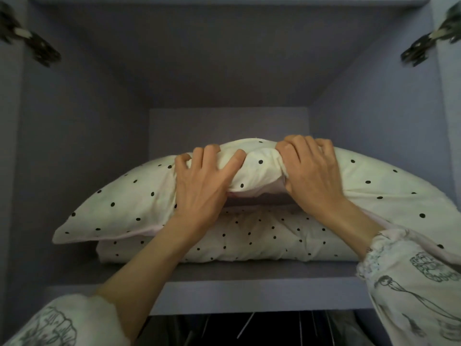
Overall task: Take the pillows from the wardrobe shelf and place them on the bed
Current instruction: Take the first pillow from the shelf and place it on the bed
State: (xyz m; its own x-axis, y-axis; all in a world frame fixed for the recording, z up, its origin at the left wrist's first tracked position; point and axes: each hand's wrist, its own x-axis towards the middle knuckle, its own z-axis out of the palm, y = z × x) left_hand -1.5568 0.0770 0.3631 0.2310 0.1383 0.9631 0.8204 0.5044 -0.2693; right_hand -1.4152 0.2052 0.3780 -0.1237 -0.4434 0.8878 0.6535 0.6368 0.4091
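- Top pillow (139,196): cream with black dots, lies on a second pillow on the wardrobe shelf; its middle is bunched and raised, ends drooping left and right.
- Lower pillow (249,240): same dotted fabric, flat on the shelf (249,294), directly under the top one; small gap between them at the centre.
- Left hand (199,186): fingers (214,156) curled over the top pillow's near edge, clenched on a fold of fabric.
- Right hand (314,176): just beside the left, fingers closed tight on the same bunched fold.
- Sleeves (411,275): pale, printed with line drawings, pushed back from both wrists.
- Wardrobe (87,121): grey-lilac inside walls; dark hinges (40,49) high on both sides.
- Below the shelf: dark striped items, too unclear to identify.
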